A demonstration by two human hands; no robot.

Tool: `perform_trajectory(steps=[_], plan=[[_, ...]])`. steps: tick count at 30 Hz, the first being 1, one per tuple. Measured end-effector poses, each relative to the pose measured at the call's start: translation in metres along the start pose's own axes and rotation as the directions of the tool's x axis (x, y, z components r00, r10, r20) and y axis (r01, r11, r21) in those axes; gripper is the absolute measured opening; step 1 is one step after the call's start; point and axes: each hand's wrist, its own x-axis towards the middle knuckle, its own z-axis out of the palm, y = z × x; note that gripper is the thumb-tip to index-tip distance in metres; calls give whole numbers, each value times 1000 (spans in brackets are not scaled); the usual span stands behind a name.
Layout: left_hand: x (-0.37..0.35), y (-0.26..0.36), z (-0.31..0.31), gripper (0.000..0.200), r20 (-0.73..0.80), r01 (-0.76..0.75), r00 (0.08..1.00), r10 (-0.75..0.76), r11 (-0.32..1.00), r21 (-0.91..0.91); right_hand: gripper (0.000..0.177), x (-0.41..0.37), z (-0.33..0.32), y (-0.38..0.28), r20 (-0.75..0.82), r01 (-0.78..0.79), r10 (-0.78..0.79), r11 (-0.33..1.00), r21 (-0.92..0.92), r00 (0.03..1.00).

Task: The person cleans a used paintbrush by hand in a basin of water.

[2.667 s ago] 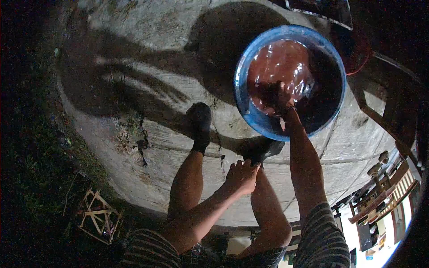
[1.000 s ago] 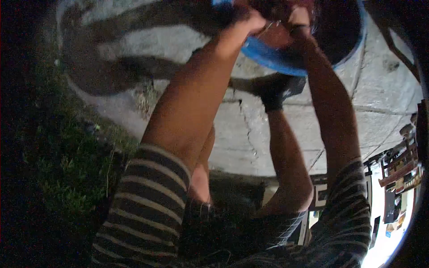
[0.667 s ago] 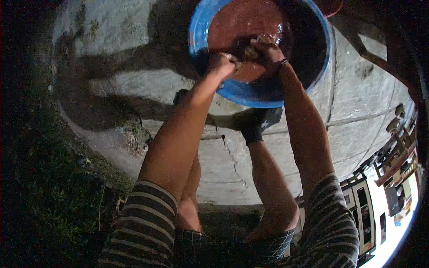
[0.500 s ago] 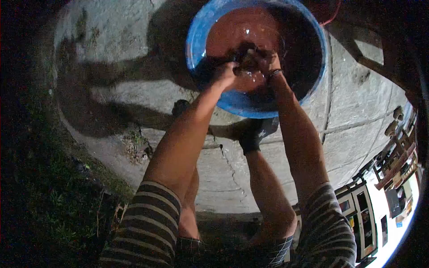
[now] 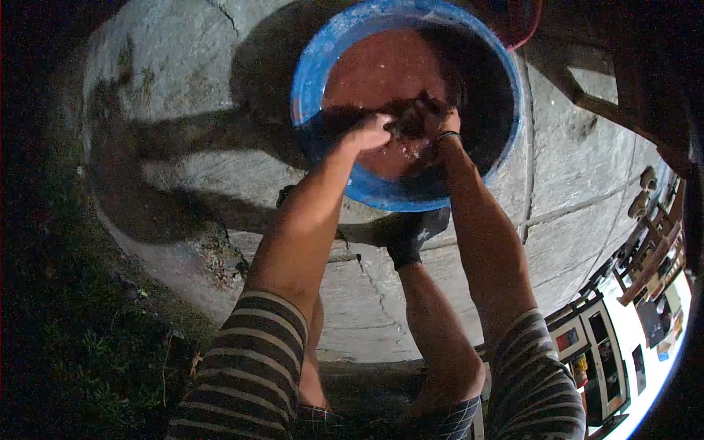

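A round blue tub (image 5: 312,66) holds reddish-brown, murky water (image 5: 381,70). Over its near side, both hands are at the water's surface. My left hand (image 5: 369,133) has its fingers curled at the edge of a dark, wet, lumpy thing (image 5: 413,119), whose kind I cannot make out. On the other side of that thing, my right hand (image 5: 449,123) closes around it, its fingers partly hidden in shadow. A dark band (image 5: 448,135) circles the right wrist. Small glints show on the water just below the hands.
Cracked concrete (image 5: 565,161) surrounds the tub, with shadows across it at left. A dark shoe (image 5: 407,238) stands close to the tub's near rim. Grass (image 5: 95,345) lies at lower left. A red cord (image 5: 529,33) hangs at upper right; a lit cabinet (image 5: 601,359) is at lower right.
The tub sits slightly lower and further left in view. My left hand has shifted slightly up along the dark thing's side, its fingers more raised; my right hand keeps its grip.
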Motion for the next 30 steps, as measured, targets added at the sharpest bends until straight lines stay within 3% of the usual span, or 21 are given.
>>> perform_trajectory(steps=[2,3,4,6,8,9,11,12,13,15,16,18,21,23,24,26,27,30], plan=[[-8,11,-8,38,36,12,999,-11,1000,-10,41,7,-2,11,37,72,-68,990,-121,997],[15,-19,19,39,26,66,997,-69,994,88,41,7,4,16,32,36,-33,994,-99,999],[13,-3,22,41,-115,118,989,-93,963,242,41,8,15,28,27,1,1,997,-80,1000],[11,15,18,43,-167,376,923,-347,904,203,39,15,35,58,-2,-17,16,998,-59,1000],[11,14,17,36,-297,371,904,-307,909,190,40,0,37,50,-133,82,-96,991,-107,986],[10,12,17,33,-355,369,889,-288,911,185,40,2,32,49,-130,20,-34,994,-103,991],[16,-22,35,30,-295,-25,953,68,989,147,41,4,24,49,-115,-89,83,995,-50,990],[15,-23,31,28,-270,-228,929,254,966,125,41,4,23,50,-107,-134,133,991,0,985],[8,-22,32,28,-323,-298,890,321,947,119,42,4,21,51,-99,-159,168,983,94,981],[6,-20,30,27,-224,-306,916,332,941,143,40,-2,11,46,-100,-45,34,992,-115,994],[6,-21,32,27,-171,-311,927,335,938,152,39,-9,7,40,-90,-12,4,996,-90,996],[12,-21,37,34,-158,-138,971,181,958,251,38,-16,1,30,-73,60,-63,998,-35,995],[44,-91,76,47,-136,12,990,43,924,383,37,-10,25,59,-140,83,-95,993,-85,986],[27,-42,44,57,14,96,994,-106,945,311,36,-22,12,24,-128,63,-65,998,-27,990],[10,-12,19,52,79,190,977,-199,975,111,36,-26,7,9,-123,55,-54,998,5,991],[-15,11,-11,53,256,391,910,-326,880,-269,38,-19,4,15,-93,131,-122,986,100,988],[-19,7,-10,60,338,378,908,-248,833,-405,38,-16,1,17,-58,123,-117,986,109,991],[-17,-7,-7,60,610,518,780,-139,691,-504,42,-10,2,26,38,105,-113,979,174,993]])
